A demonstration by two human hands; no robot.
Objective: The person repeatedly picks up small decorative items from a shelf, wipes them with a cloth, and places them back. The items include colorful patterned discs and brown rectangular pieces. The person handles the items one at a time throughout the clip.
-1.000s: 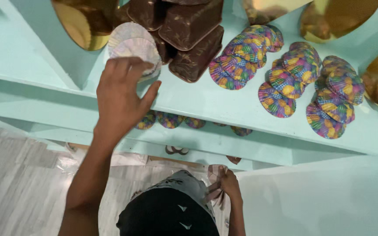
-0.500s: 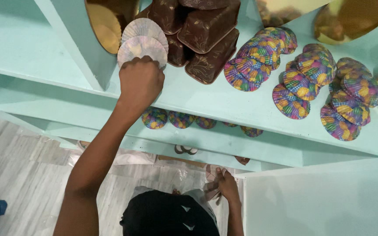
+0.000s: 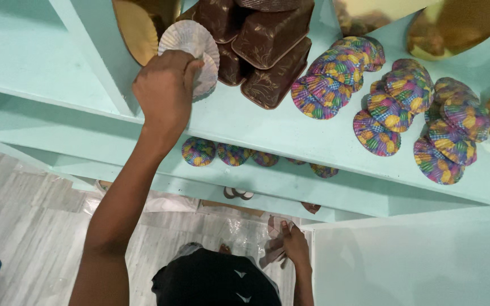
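My left hand reaches up to the pale turquoise shelf and grips a stack of white pleated paper baking cups, holding them against the shelf's upright divider. Right beside the cups stand stacked brown patterned paper loaf moulds. My right hand hangs low by my waist, fingers closed on a few pale pinkish paper cups.
Several colourful checked paper cups lie in rows on the shelf's right part. More of them sit on the shelf below. Gold round boards lean at the back. Clear plastic wrapping lies on the grey floor.
My left hand has pushed the white cups farther back and up along the shelf toward the divider, the fingers closing over them. My right hand has stayed low with its cups.
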